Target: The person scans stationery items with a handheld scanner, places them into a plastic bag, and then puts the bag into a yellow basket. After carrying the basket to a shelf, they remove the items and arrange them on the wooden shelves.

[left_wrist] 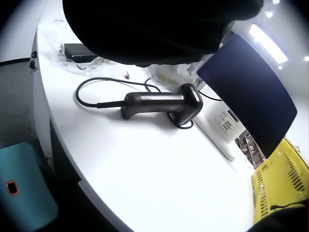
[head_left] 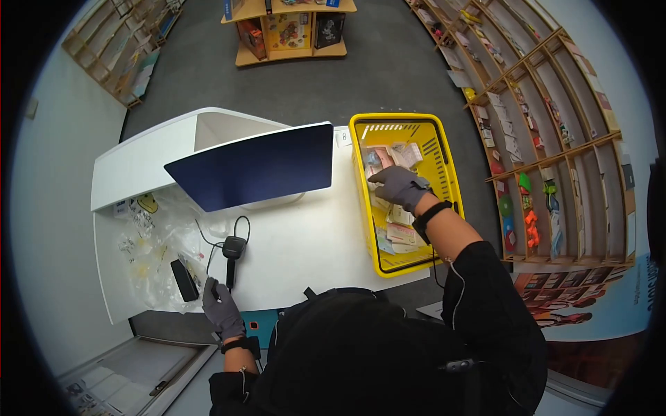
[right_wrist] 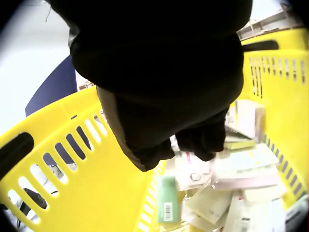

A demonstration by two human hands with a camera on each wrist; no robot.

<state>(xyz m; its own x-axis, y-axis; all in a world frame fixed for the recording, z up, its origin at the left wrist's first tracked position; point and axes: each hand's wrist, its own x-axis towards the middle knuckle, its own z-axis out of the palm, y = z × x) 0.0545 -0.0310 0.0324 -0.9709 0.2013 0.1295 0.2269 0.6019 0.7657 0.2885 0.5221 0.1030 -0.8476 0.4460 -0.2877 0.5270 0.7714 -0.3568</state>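
Packets [head_left: 401,234] are heaped in the yellow basket [head_left: 395,118], where the right hand [head_left: 399,186] is dipped, fingers curled, any grip hidden; the left hand [head_left: 222,308] is rested slack by the scanner [head_left: 234,247], laid within reach left of the basket.

The person wears a black long-sleeved top, the right sleeve [head_left: 485,277] and the left sleeve [head_left: 225,390] both ending short of the wrist. A thin pale cable [head_left: 454,291] runs along the right sleeve. The left grip [head_left: 222,308] and the right grip [head_left: 399,186] are each covered by a grey glove. A broad black right wrist strap [head_left: 431,211] and a matching left wrist strap [head_left: 239,343] sit just behind the gloves.
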